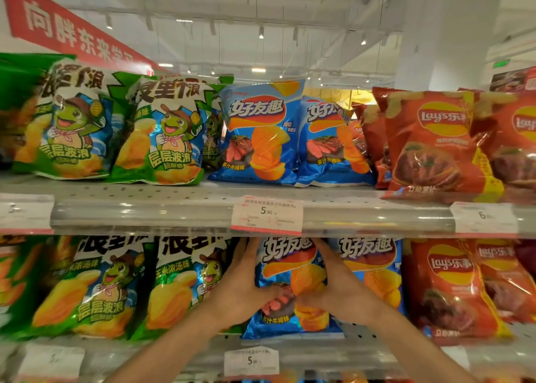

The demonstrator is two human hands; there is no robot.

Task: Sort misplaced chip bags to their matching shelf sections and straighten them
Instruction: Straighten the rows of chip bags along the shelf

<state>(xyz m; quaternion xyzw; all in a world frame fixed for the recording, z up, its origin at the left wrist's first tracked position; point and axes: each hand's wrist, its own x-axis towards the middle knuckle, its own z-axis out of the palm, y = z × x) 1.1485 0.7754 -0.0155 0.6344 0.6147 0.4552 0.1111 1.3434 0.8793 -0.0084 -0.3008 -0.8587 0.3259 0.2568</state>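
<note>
On the lower shelf, a blue chip bag [290, 269] with a steak picture stands upright between my two hands. My left hand [240, 281] holds its left edge, fingers reaching up behind it and thumb across the front. My right hand [336, 284] holds its right edge the same way. Another blue bag [377, 269] stands just to the right. Green bags [95, 284] fill the lower left and red Lay's bags [452, 287] the lower right. The upper shelf repeats the order: green bags [162, 133], blue bags [261, 133], red bags [429, 142].
Price tags hang on the shelf rails, one [266, 214] on the upper rail [145, 208] and one [251, 361] on the lower rail. A red banner [66, 29] hangs at the upper left. A white pillar [446, 34] rises behind the shelves at the right.
</note>
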